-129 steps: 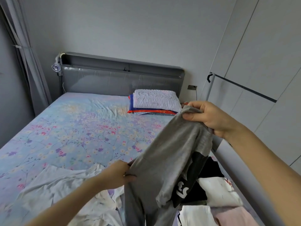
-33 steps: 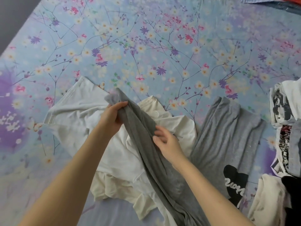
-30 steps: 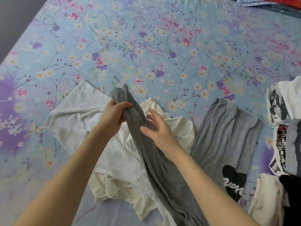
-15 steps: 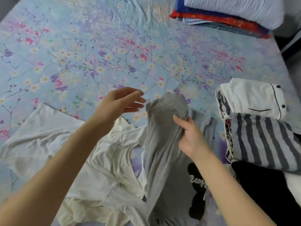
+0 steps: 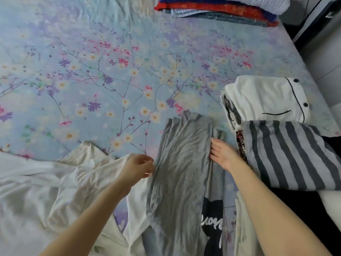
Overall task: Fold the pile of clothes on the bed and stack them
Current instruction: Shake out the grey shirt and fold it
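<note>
Floral sheet (image 5: 110, 80) gives a flat surface to fold on. At lower centre the grey garment (image 5: 184, 163) lies lengthwise, narrowed into a strip, probably ready for a crosswise fold. The right hand (image 5: 224, 157) rests flat, fingers straight, on its right edge, seemingly pinning it. The left hand (image 5: 139, 168) sits loosely curled at the left edge (pinching cloth or not, I cannot tell). The folded stack (image 5: 267, 100) waits at right, within reach; unfolded white clothes (image 5: 46, 182) fill the lower left.
</note>
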The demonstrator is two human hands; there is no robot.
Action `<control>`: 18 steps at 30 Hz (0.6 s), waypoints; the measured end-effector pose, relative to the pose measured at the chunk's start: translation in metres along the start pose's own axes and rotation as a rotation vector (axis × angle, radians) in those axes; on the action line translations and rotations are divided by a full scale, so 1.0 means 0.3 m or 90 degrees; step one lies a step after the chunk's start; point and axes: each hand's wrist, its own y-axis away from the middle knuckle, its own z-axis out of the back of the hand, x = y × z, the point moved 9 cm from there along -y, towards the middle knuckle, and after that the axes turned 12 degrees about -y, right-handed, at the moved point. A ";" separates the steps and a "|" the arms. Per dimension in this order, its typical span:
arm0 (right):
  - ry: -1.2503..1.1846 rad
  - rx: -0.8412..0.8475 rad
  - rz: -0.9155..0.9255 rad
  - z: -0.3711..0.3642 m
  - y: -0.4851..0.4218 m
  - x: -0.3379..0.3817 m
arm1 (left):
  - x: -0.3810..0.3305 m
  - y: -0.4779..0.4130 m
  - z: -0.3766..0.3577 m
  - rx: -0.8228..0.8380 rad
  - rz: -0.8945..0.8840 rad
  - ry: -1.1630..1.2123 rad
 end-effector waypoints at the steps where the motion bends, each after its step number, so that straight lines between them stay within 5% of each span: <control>1: 0.003 0.010 -0.001 -0.005 -0.020 0.000 | 0.017 -0.013 -0.032 0.011 0.008 -0.031; 6: 0.041 -0.051 0.069 0.001 -0.109 0.033 | 0.014 -0.025 -0.108 -0.001 -0.036 -0.262; 10: 0.464 -0.151 0.345 0.017 0.068 0.066 | -0.087 0.131 -0.088 -0.238 -0.347 -0.540; 12: 0.639 -0.058 0.523 -0.013 0.254 -0.004 | -0.086 0.259 -0.144 -0.264 -0.584 -0.643; 14: 0.794 0.099 0.671 -0.009 0.441 -0.148 | 0.001 0.355 -0.242 -0.161 -0.755 -0.728; 18: 1.133 0.435 0.760 0.168 0.642 -0.540 | 0.217 0.451 -0.408 0.048 -0.922 -0.905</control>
